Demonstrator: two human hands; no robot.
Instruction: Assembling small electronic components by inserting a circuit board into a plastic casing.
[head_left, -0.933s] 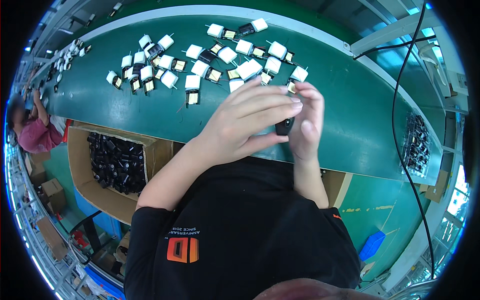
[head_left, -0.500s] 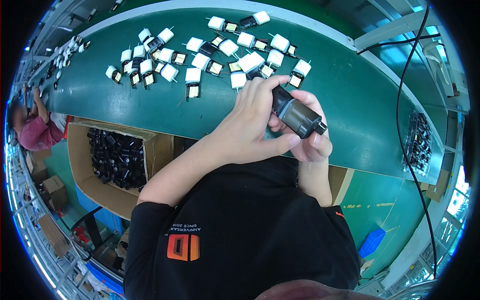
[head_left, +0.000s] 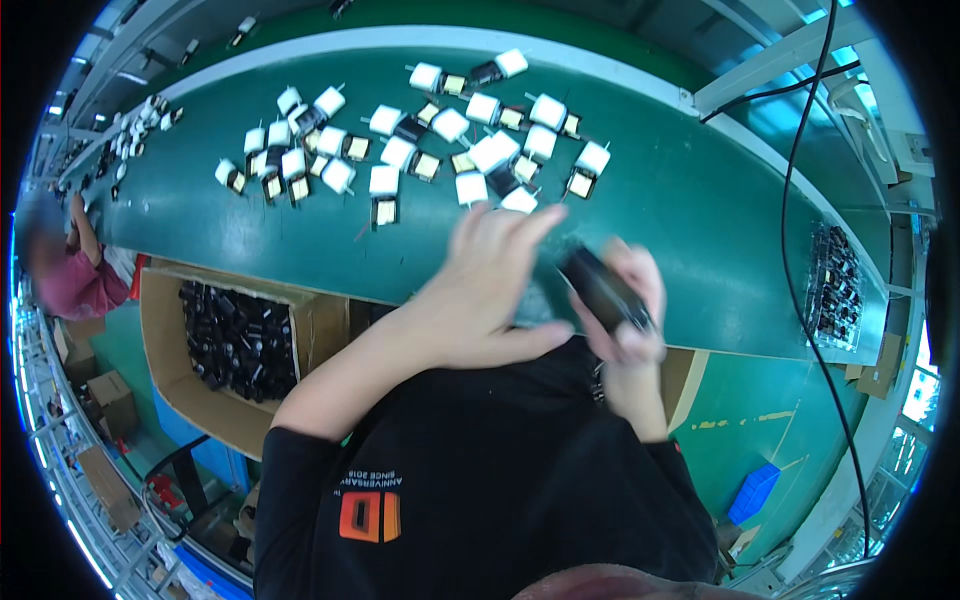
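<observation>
My right hand point(head_left: 636, 315) is closed round a dark cylindrical housing point(head_left: 604, 283), blurred by motion and tilted, with a narrow tip at its near end. Left of it, my left hand point(head_left: 490, 290) is apart from the housing, its fingers and thumb spread with nothing between them. Beyond my hands, several small assemblies with white caps lie scattered on the green worktable point(head_left: 690, 230). One such white-capped assembly point(head_left: 384, 194) lies nearest on the left, its lower part black with a pale yellow patch. Another white-capped assembly point(head_left: 587, 168) lies beyond my right hand.
A cardboard box point(head_left: 165, 330) full of black parts stands below the table edge on the left. At the right end is a clear bag point(head_left: 835, 285) of dark parts. A black cable point(head_left: 790, 220) hangs down the right side. Another person point(head_left: 75, 260) sits far left.
My left hand has come off the dark housing and opened. My right hand has kept hold of it and moved slightly down and nearer my body. The view has shifted a little.
</observation>
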